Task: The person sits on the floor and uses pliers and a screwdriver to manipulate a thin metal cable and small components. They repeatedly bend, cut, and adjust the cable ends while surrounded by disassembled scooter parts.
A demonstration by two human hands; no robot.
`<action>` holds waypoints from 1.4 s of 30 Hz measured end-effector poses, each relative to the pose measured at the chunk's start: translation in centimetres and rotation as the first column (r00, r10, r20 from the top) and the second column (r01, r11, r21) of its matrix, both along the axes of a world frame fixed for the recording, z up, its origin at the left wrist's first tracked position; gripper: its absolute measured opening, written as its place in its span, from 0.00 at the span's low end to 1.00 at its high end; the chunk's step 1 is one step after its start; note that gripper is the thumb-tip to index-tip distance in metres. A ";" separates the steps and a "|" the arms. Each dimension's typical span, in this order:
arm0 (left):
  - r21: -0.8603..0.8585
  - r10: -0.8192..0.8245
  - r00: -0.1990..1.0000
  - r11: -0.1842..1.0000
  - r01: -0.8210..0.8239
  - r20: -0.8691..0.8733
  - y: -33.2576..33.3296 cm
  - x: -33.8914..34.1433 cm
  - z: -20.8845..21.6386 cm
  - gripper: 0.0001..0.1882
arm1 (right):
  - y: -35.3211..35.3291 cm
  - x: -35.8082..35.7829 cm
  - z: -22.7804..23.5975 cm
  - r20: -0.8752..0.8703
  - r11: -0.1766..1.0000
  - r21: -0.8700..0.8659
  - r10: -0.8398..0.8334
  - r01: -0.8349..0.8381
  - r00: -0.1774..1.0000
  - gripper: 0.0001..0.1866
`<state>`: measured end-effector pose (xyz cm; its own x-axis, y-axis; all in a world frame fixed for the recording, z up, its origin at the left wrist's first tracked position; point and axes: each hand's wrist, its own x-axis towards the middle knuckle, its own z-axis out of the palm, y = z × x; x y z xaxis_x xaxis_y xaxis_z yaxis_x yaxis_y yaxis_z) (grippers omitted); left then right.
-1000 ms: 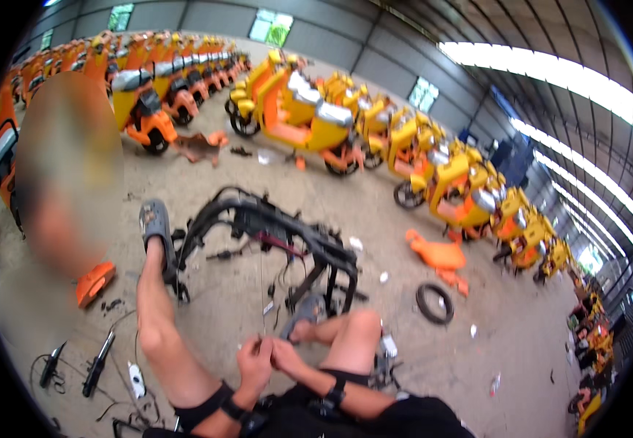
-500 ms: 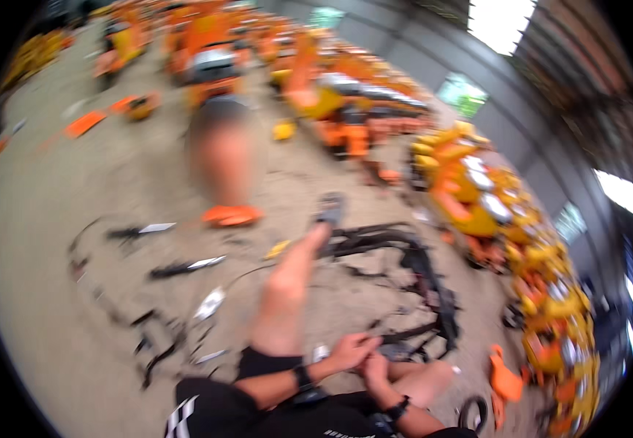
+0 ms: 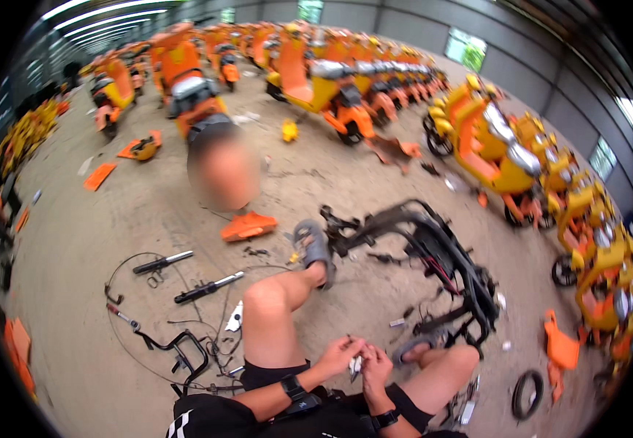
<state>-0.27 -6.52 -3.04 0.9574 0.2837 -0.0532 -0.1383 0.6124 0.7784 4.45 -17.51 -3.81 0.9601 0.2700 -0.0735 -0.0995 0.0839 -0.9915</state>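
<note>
Close in front of my body, my left hand (image 3: 340,356) and my right hand (image 3: 378,366) come together with bent fingers. Between them is a small silver-white part (image 3: 357,367), mostly covered by the fingers, so its kind is unclear. A dark tip pokes out above the left fingers. Beyond my hands, a black scooter frame (image 3: 433,233) lies on the floor, next to my sandalled feet. To the left are a fork leg (image 3: 207,287), another fork leg (image 3: 163,263) and a black handlebar (image 3: 185,350) with cables.
An orange body panel (image 3: 249,226) lies ahead, near a person whose head is blurred. Rows of yellow-orange scooters (image 3: 331,95) line the back and right. A tyre (image 3: 527,395) and an orange panel (image 3: 562,343) lie at the right. Small loose parts are scattered on the floor.
The view has turned and levelled, and is sharper now. My hands stay together, with the silver-white part now showing between them.
</note>
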 end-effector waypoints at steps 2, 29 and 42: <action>0.218 0.006 0.996 0.976 0.014 -0.093 0.1 -0.1 -0.1 0.10 | -0.3 0.3 -0.1 -0.093 0.997 -0.023 0.070 -0.073 0.993 0.11; -0.094 -0.153 0.955 0.987 0.133 -0.252 3.0 0.0 -1.7 0.08 | -0.1 -0.5 -0.3 -0.076 0.981 -0.170 -0.111 0.097 0.991 0.12; 0.014 -0.102 0.957 0.994 0.110 -0.271 2.2 -0.2 -1.4 0.07 | -1.5 -0.8 0.1 -0.166 0.994 -0.099 -0.072 0.056 0.983 0.10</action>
